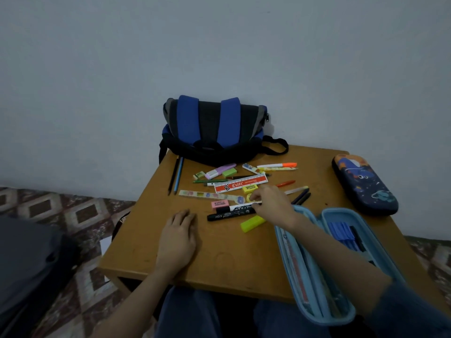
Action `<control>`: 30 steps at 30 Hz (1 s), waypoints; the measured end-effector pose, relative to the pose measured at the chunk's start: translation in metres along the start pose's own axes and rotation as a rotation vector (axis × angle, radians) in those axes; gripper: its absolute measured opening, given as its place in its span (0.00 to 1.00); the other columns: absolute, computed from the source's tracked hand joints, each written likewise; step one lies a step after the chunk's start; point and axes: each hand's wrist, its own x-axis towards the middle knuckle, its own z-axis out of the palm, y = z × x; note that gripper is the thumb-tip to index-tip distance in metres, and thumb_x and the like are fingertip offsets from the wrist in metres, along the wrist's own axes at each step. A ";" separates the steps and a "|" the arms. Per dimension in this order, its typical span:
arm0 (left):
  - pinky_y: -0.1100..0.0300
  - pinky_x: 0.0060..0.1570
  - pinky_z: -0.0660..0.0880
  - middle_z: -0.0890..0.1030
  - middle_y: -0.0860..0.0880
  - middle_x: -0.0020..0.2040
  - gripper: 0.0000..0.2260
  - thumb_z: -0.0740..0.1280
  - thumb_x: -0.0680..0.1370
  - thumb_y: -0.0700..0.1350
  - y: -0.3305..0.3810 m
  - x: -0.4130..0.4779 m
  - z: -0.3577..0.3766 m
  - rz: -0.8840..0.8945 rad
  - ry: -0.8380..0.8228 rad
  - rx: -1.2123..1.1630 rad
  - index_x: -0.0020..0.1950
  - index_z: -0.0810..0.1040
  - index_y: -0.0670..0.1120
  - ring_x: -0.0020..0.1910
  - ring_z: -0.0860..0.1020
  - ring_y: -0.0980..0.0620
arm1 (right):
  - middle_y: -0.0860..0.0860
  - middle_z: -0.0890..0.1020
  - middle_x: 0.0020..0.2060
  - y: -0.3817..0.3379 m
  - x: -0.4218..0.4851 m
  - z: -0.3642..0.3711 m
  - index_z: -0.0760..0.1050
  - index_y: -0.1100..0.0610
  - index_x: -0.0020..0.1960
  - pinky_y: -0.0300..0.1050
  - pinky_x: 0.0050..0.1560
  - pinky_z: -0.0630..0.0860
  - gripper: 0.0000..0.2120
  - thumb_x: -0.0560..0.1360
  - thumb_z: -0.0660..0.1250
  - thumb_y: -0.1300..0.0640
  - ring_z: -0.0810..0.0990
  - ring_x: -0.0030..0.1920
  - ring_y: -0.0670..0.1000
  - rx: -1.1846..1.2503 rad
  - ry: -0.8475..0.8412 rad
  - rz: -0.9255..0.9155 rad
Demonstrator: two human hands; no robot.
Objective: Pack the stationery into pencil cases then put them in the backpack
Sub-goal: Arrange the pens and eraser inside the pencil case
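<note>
Dim light blurs the small print and the finer pieces of the stationery (229, 172) scattered mid-table. The right forearm crosses the open blue case (296, 276) and hides much of its inside, and the frame's lower edge cuts off the sleeve. A dark bulky object (29, 264) at lower left is cut off and cannot be identified.

The right hand (271, 203) reaches into the pile just below the ruler (240, 186), fingers curled downward; whether they grip anything cannot be told. The left hand (179, 236) lies palm down on the table (219, 262), fingers straight, holding nothing, beside a black marker (229, 214).

The backpack (212, 130) sits at the table's far edge against a plain grey-blue wall (219, 45). A closed dark case (364, 184) lies at the right edge, well apart from the pile. A diamond-patterned mat (61, 211) covers the floor.
</note>
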 end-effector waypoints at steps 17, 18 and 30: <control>0.58 0.69 0.58 0.65 0.52 0.72 0.18 0.56 0.81 0.47 0.000 0.001 -0.001 -0.011 0.008 -0.017 0.71 0.66 0.49 0.71 0.61 0.53 | 0.52 0.78 0.52 -0.012 0.026 0.028 0.78 0.55 0.50 0.42 0.41 0.65 0.06 0.73 0.68 0.60 0.76 0.51 0.52 -0.100 -0.108 -0.057; 0.58 0.69 0.58 0.65 0.52 0.72 0.18 0.56 0.81 0.47 -0.001 0.001 -0.001 -0.010 0.007 -0.018 0.71 0.66 0.49 0.71 0.61 0.53 | 0.52 0.78 0.52 -0.011 0.027 0.028 0.78 0.55 0.50 0.42 0.40 0.66 0.06 0.73 0.68 0.60 0.76 0.51 0.52 -0.097 -0.111 -0.059; 0.58 0.71 0.57 0.63 0.53 0.73 0.19 0.55 0.81 0.46 -0.001 0.001 -0.002 -0.019 -0.026 -0.005 0.72 0.64 0.51 0.72 0.59 0.53 | 0.55 0.81 0.54 -0.014 0.075 0.018 0.78 0.59 0.58 0.46 0.50 0.76 0.16 0.71 0.67 0.64 0.77 0.56 0.55 -0.031 -0.032 0.038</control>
